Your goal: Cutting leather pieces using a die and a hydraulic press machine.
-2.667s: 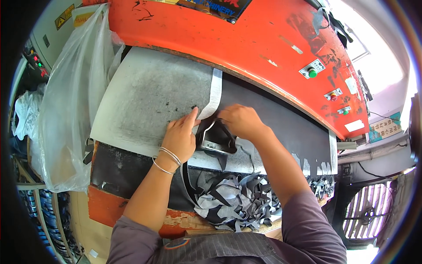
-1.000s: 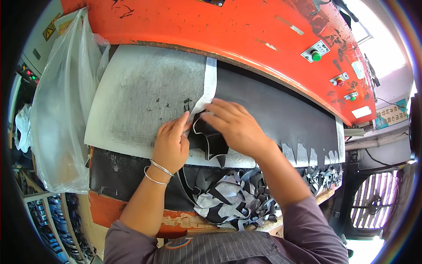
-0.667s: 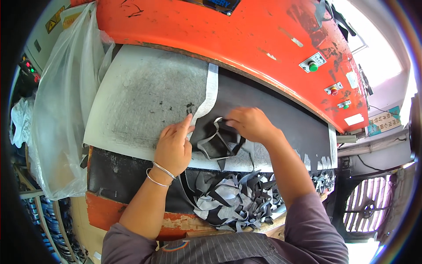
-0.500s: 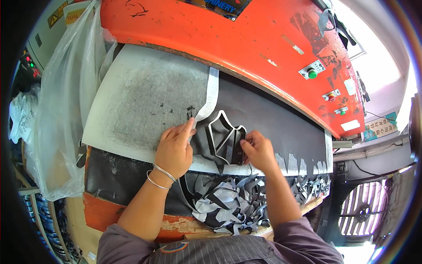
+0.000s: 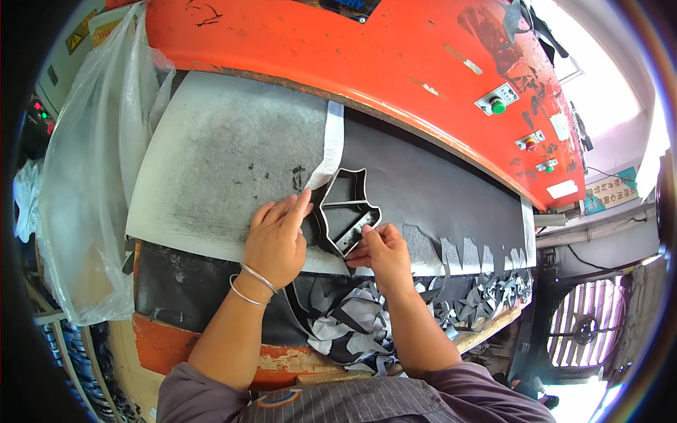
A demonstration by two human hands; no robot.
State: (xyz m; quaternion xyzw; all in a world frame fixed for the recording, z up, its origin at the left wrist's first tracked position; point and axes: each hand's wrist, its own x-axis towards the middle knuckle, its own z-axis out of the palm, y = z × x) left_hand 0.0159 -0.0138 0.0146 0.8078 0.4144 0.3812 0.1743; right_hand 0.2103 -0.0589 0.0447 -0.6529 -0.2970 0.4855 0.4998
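A steel cutting die point(image 5: 345, 204) with thin upright walls and cross bars lies on a black sheet point(image 5: 437, 194). My right hand point(image 5: 384, 257) holds the die's near right wall, thumb on the inner side; the other fingertips are partly hidden. Just left of the die, my left hand point(image 5: 278, 229) rests with its fingers stretched out, the index fingertip at the folded pale edge point(image 5: 333, 144) of the sheet. Beneath that hand spreads the pale grey underside point(image 5: 211, 148), marked with dark smudges. Two bangles point(image 5: 254, 285) circle my left wrist.
Cut scraps point(image 5: 363, 317) heap along the near edge. The black sheet's near side is jagged from cuts. Behind stands a red machine beam point(image 5: 282, 60) with a green button point(image 5: 498, 106). A clear plastic bag point(image 5: 92, 190) hangs left; a fan point(image 5: 585, 329) stands right.
The cutting die has been turned on the black sheet and sits slightly further left. My right hand has moved left with it. My left hand keeps nearly the same place.
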